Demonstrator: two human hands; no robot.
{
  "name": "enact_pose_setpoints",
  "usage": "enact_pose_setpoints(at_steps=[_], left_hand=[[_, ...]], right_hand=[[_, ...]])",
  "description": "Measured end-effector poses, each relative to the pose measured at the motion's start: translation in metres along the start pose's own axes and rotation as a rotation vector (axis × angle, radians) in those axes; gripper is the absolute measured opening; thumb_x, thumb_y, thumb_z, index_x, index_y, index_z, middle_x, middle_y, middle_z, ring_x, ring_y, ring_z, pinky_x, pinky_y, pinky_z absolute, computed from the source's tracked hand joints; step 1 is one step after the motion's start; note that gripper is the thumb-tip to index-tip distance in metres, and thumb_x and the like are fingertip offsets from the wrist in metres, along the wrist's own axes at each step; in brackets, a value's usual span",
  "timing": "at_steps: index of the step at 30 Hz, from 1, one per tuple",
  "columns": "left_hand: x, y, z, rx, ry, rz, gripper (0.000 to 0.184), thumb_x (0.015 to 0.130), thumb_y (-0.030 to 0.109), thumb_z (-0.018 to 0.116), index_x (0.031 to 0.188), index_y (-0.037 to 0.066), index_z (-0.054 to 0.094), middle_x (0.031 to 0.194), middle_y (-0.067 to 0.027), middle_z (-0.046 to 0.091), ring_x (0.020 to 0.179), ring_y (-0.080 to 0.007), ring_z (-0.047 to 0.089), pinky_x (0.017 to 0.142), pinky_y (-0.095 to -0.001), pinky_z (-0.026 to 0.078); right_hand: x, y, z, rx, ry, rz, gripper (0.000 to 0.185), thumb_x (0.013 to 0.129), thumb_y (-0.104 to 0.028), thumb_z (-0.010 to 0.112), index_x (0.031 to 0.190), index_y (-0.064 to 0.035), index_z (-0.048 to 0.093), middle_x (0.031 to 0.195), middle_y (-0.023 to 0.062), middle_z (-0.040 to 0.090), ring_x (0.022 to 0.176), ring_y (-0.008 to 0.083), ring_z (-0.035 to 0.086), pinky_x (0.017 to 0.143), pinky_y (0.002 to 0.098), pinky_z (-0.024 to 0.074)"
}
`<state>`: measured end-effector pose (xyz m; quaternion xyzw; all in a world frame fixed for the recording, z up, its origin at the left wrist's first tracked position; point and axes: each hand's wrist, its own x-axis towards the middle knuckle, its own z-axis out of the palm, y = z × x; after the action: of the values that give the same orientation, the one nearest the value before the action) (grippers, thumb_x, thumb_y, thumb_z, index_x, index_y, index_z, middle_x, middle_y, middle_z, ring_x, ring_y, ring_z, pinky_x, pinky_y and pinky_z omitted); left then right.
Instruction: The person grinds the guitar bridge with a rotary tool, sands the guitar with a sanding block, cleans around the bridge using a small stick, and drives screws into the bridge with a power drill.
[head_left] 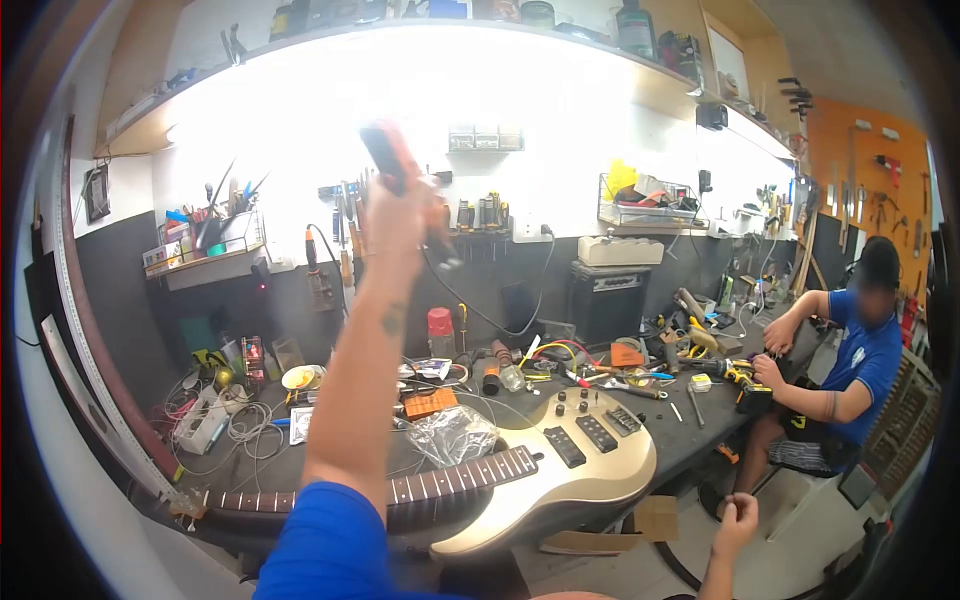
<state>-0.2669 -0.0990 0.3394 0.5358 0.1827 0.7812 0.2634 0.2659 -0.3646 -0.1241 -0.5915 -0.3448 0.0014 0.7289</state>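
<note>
My left hand (397, 205), blurred by motion, is raised before the bright wall, closed around a red and black handheld object (390, 157) whose kind I cannot make out. Under that arm lies a cream electric guitar (510, 500), its dark fretted neck (440, 487) pointing left and partly covered by the arm. Black pickups (596, 433) and several knobs sit on its body. Low at the right, beyond the guitar's edge, my right hand (735, 522) has its fingers curled together; anything in them is too small or hidden to tell.
A clear plastic bag (452, 434) and an orange block (430, 403) lie behind the neck. Tools and cables crowd the bench (690, 440). A black amplifier (615, 305) stands at the back. At the right sits a co-worker (850, 350) near a yellow drill (745, 385).
</note>
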Motion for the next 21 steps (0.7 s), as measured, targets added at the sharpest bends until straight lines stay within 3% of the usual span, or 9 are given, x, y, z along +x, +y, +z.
enact_pose_setpoints(at_steps=[2,4,6,9,21], left_hand=[[0.058,-0.004,-0.041,0.277,0.159,0.041,0.059,0.096,0.017,0.075,0.139,-0.007,0.043,0.103,-0.0145,0.068,0.07,-0.0185,0.069,0.057,-0.0325,0.055],[0.101,0.002,-0.069,0.662,0.222,0.053,0.062,0.1,0.024,0.072,0.142,-0.008,0.04,0.097,-0.016,0.071,0.075,-0.0217,0.073,0.063,-0.0377,0.059],[0.146,0.005,-0.087,0.777,0.239,-0.041,0.051,0.105,0.027,0.066,0.137,-0.004,0.04,0.09,-0.0172,0.067,0.067,-0.0284,0.069,0.059,-0.0468,0.058],[0.187,0.012,-0.097,0.89,0.173,-0.066,0.048,0.105,0.03,0.066,0.132,-0.004,0.044,0.09,-0.0189,0.068,0.071,-0.0304,0.071,0.062,-0.0473,0.059],[0.235,0.025,-0.1,1.293,0.115,0.357,0.047,0.105,0.043,0.066,0.115,-0.003,0.063,0.091,-0.0255,0.074,0.087,-0.0384,0.076,0.074,-0.0491,0.062]], right_hand=[[-0.006,0.018,-0.023,0.03,0.078,-0.016,0.014,0.097,0.003,0.056,0.108,-0.0025,0.063,0.096,0.0048,0.067,0.086,0.0118,0.064,0.082,0.0275,0.0513],[-0.007,0.023,-0.039,0.058,0.036,0.113,0.013,0.096,0.003,0.055,0.105,-0.0019,0.063,0.096,0.0069,0.068,0.089,0.0151,0.065,0.088,0.0309,0.0524],[-0.008,0.029,-0.048,0.037,-0.009,0.218,0.012,0.095,0.003,0.055,0.103,-0.0017,0.062,0.094,0.0077,0.068,0.089,0.0163,0.066,0.088,0.0322,0.0532],[-0.006,0.053,-0.052,-0.009,-0.057,0.295,0.012,0.094,0.005,0.055,0.102,-0.0017,0.062,0.089,0.0071,0.068,0.083,0.0153,0.065,0.081,0.0309,0.0541],[-0.08,0.146,-0.045,-0.146,-0.114,0.353,0.011,0.091,0.007,0.054,0.097,0.0017,0.061,0.079,0.0115,0.069,0.067,0.0176,0.067,0.061,0.0305,0.0564]])
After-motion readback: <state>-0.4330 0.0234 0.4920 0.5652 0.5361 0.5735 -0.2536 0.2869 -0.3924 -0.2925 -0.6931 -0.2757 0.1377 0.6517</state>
